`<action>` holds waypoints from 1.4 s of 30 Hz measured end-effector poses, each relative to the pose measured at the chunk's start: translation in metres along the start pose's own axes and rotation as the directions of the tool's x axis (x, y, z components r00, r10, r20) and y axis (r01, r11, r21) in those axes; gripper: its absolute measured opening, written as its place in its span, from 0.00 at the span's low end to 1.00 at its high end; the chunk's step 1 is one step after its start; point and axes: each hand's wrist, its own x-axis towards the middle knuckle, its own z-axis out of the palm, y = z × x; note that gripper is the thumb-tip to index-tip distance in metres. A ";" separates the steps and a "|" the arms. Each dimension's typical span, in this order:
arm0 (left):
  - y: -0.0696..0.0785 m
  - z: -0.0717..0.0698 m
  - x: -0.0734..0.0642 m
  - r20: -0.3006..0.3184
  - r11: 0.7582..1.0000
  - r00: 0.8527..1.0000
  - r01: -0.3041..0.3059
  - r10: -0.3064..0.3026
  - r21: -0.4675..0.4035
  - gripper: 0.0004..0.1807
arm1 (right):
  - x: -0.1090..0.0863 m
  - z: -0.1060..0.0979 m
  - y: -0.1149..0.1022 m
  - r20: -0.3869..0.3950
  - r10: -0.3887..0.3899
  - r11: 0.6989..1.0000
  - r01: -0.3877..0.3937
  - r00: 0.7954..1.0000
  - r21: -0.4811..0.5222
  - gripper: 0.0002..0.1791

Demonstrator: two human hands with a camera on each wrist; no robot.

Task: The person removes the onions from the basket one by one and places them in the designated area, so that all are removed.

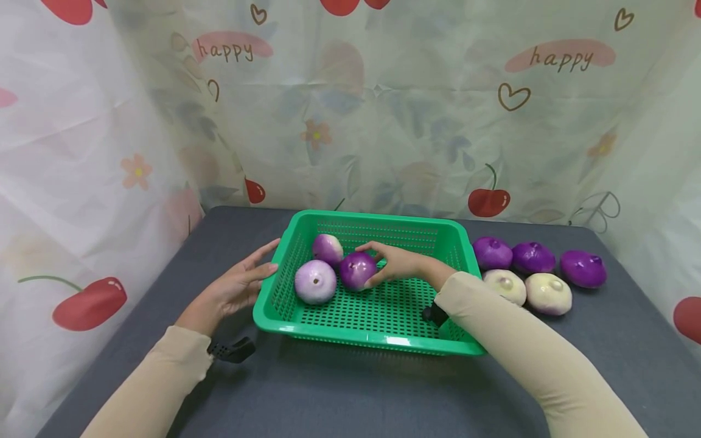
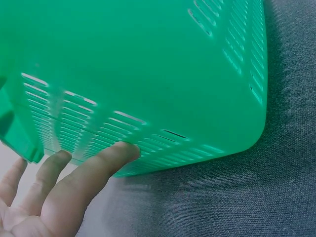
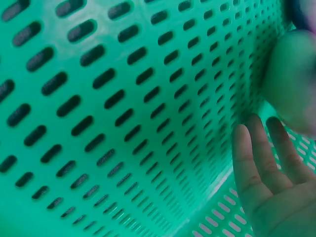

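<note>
In the head view, the right hand [image 1: 402, 263] reaches inside the basket [image 1: 356, 338], and its thumb and forefinger curve round the dark onion [image 1: 358, 271], holding it left of the basket's middle; if this onion rests on the floor or is slightly lifted, I cannot tell; the pale onion [image 1: 315, 283] lies just beside it, and the small onion [image 1: 328, 249] behind these two; the left hand [image 1: 232, 289] is at the left rim, fingers wide and holding nothing; at right, on the table [image 1: 339, 395], are three purple onions [image 1: 533, 258] and two white onions [image 1: 549, 294]; in the left wrist view, the fingers are spread near the slotted wall, one tip overlapping it; in the right wrist view, three fingers look almost straight, below a blurred round shape
</note>
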 end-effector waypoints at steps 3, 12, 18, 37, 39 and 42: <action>0.000 0.000 0.000 -0.003 1.000 1.000 0.000 0.000 0.004 0.40 | 0.001 0.002 0.000 0.000 -0.016 1.000 0.016 1.000 0.024 0.43; -0.001 0.000 0.000 0.001 1.000 1.000 -0.001 0.001 0.005 0.40 | 0.003 0.002 -0.001 -0.059 -0.080 0.992 0.074 0.995 -0.098 0.39; -0.001 0.000 0.000 0.003 1.000 1.000 0.003 -0.003 -0.009 0.40 | -0.006 -0.007 -0.010 -0.090 -0.060 0.997 0.056 0.994 -0.046 0.41; -0.002 -0.002 -0.001 0.001 1.000 1.000 -0.002 0.002 -0.018 0.39 | -0.074 -0.049 -0.038 -0.232 -0.225 0.943 0.271 0.946 0.193 0.38; -0.002 -0.001 -0.001 -0.001 1.000 1.000 -0.003 0.003 -0.018 0.39 | -0.085 -0.052 -0.037 -0.253 -0.225 0.937 0.280 0.941 0.207 0.38; -0.002 -0.001 -0.001 -0.006 1.000 1.000 -0.002 0.002 -0.013 0.40 | -0.102 -0.058 -0.035 -0.285 -0.224 0.926 0.295 0.932 0.236 0.38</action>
